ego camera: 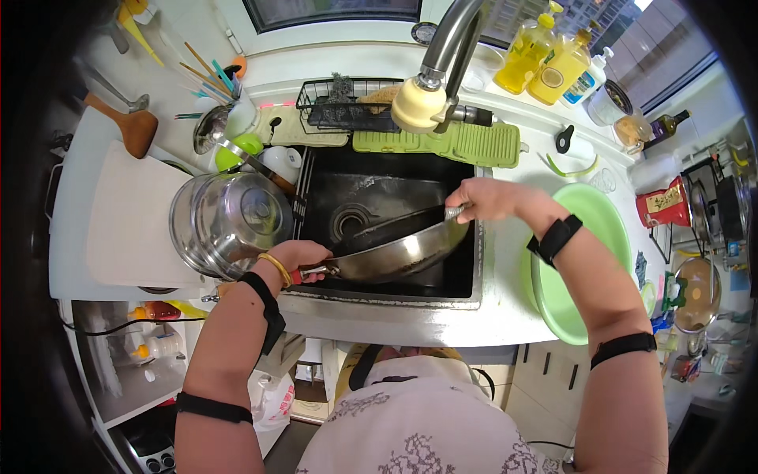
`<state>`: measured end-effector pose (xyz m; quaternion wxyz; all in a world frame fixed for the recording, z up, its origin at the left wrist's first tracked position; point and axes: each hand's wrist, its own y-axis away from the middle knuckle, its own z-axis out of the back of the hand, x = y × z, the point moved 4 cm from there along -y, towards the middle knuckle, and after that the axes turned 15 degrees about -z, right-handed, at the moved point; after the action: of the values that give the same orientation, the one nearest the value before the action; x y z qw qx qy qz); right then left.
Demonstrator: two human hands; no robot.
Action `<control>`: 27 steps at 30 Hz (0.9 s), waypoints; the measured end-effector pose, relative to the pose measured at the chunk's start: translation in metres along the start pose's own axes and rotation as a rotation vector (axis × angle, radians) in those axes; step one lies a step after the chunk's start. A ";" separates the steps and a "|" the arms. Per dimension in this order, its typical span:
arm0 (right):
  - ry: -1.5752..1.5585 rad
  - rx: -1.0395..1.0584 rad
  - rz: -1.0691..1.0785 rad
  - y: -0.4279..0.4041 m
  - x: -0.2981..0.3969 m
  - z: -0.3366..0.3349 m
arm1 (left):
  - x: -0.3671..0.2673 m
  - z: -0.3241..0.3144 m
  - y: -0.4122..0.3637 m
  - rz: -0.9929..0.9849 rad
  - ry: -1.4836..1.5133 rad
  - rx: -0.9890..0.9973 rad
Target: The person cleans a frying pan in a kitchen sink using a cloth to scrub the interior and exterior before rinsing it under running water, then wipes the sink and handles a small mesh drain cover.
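A metal frying pan (394, 255) is tilted over the black sink (379, 189), its shiny outer side towards me and its dark inside facing away. My left hand (302, 260) is closed around its handle, where a bit of red shows. At the pan's opposite end my right hand (482, 200) grips near the rim. A small silvery ridged piece (455, 212) shows under those fingers; whether it is a scourer or part of the pan, I cannot tell. The drain (350, 222) is partly hidden behind the pan.
Stacked steel pots (234, 219) stand left of the sink beside a white board (136, 219). A green basin (583, 266) sits on the right. The faucet (420, 101) hangs over the sink's far edge, near a green mat (438, 142) and a wire rack (349, 106). Soap bottles (556, 65) line the sill.
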<state>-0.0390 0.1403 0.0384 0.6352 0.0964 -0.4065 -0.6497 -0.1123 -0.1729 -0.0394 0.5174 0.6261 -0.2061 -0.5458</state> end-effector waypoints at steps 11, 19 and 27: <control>-0.343 0.165 0.115 -0.013 0.016 0.064 | 0.013 -0.027 0.037 -0.036 0.399 0.104; -0.351 0.093 0.227 -0.018 0.033 0.083 | 0.026 -0.048 0.035 0.055 0.418 0.302; -0.325 -0.155 0.094 -0.007 0.028 0.096 | 0.044 -0.060 0.041 -0.011 0.562 0.206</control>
<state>-0.1107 0.1532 0.1068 0.5964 -0.0781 -0.4565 -0.6555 -0.0324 -0.1991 -0.0323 0.4851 0.8028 -0.1057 -0.3302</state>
